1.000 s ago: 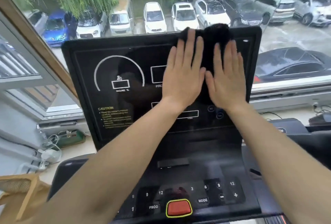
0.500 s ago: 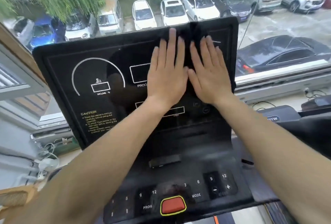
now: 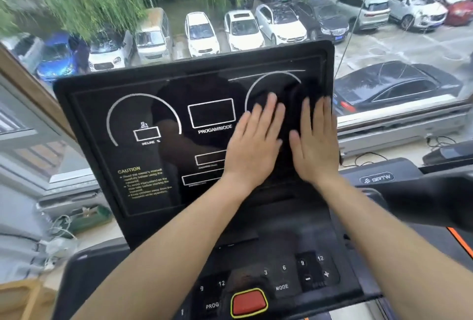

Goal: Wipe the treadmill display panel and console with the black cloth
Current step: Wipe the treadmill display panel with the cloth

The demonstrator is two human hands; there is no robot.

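The black treadmill display panel [image 3: 143, 166] stands tilted in front of me, with white dials and yellow caution text. Both palms lie flat on its right half. My left hand [image 3: 253, 148] and my right hand [image 3: 316, 145] press the black cloth [image 3: 290, 104] against the panel. The cloth shows as a dark patch between and above my fingers and is mostly hidden under them. Below the panel sits the console [image 3: 289, 240] with number keys, a MODE key and a red stop button [image 3: 248, 302].
A window behind the panel looks onto parked cars. A sill with white cables [image 3: 56, 238] and a green item runs at the left. A black handlebar with a logo [image 3: 378, 179] lies at the right.
Both hands and the cloth have slid down the right side of the panel from its top edge. The right dial's upper arc is now uncovered.
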